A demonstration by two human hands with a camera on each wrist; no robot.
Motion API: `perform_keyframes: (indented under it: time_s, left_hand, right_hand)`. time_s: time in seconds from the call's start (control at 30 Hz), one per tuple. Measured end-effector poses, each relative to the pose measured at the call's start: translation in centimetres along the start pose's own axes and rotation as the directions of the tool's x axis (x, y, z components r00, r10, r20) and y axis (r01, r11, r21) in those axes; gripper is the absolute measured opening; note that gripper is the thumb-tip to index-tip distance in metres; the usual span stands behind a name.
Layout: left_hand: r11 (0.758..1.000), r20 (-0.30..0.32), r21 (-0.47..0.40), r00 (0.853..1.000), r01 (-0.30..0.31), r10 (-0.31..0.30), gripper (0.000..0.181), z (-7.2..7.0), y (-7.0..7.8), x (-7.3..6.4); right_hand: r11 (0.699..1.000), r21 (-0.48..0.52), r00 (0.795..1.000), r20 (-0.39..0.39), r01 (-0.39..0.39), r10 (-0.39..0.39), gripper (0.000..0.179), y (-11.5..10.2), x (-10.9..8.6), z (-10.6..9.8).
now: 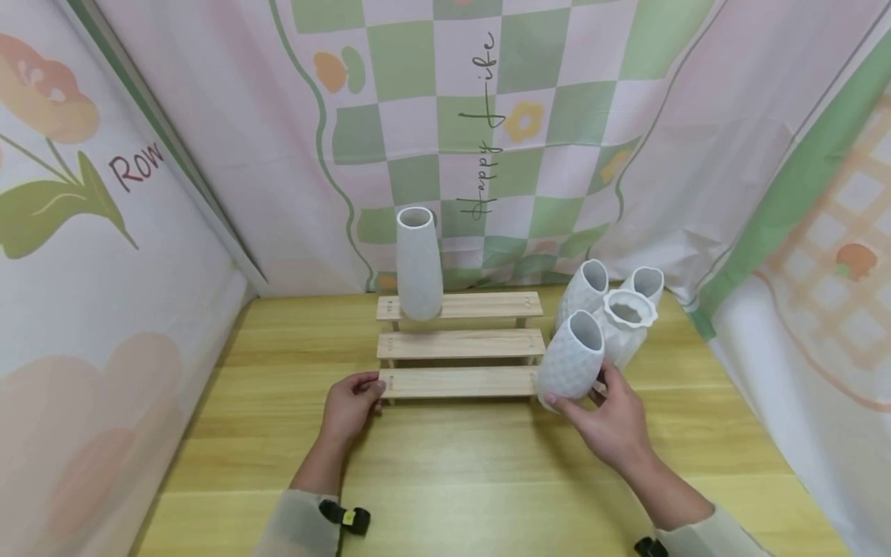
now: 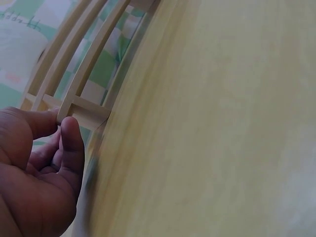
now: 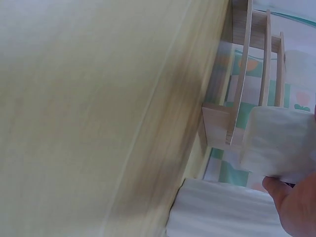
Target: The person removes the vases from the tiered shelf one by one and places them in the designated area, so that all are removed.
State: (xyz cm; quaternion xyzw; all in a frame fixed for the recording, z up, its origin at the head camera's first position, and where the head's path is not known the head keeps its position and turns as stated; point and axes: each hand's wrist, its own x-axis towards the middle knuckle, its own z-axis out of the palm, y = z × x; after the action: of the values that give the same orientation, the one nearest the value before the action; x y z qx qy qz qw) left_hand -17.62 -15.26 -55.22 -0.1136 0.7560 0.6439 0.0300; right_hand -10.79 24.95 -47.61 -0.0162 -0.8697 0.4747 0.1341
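A three-step wooden display stand [image 1: 459, 381] stands on the table. Its lowest step's left end is pinched between thumb and fingers of my left hand [image 1: 350, 406]; the left wrist view shows this hand [image 2: 44, 168] at the step's corner. My right hand [image 1: 616, 422] grips a white dimpled vase [image 1: 571, 360], tilted, at the right end of the lowest step. In the right wrist view this vase [image 3: 279, 143] appears raised off the table, beside the stand [image 3: 242, 74]. A tall, slim white vase [image 1: 419, 267] is upright on the top step, toward its left end.
Right of the stand, several white vases cluster: one with a ruffled rim [image 1: 629, 309], a textured one [image 1: 581, 290] and one behind [image 1: 646, 283]. A checked curtain [image 1: 404, 54] hangs behind the wooden table [image 1: 445, 480]; printed cloth flanks both sides.
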Motion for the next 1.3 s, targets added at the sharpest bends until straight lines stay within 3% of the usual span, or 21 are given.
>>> perform_keyframes:
  time_s: [0.6, 0.83, 1.3]
  left_hand:
    - [1.000, -0.004, 0.006, 1.000, -0.006, 0.006, 0.031, 0.0, 0.1, -0.1]
    - [1.000, -0.003, -0.005, 1.000, 0.003, -0.003, 0.031, 0.0, 0.0, 0.1]
    - [1.000, 0.001, -0.007, 1.000, -0.001, 0.001, 0.031, 0.1, 0.0, 0.0]
  right_hand:
    - [0.999, -0.046, 1.000, -0.009, 0.009, -0.009, 0.086, 1.5, -1.5, -2.0]
    - [0.990, -0.142, 1.000, -0.014, -0.016, 0.014, 0.087, 2.1, -1.9, -3.3]
    - [0.984, -0.170, 0.997, -0.052, -0.057, 0.049, 0.086, 4.0, -2.6, -5.1]
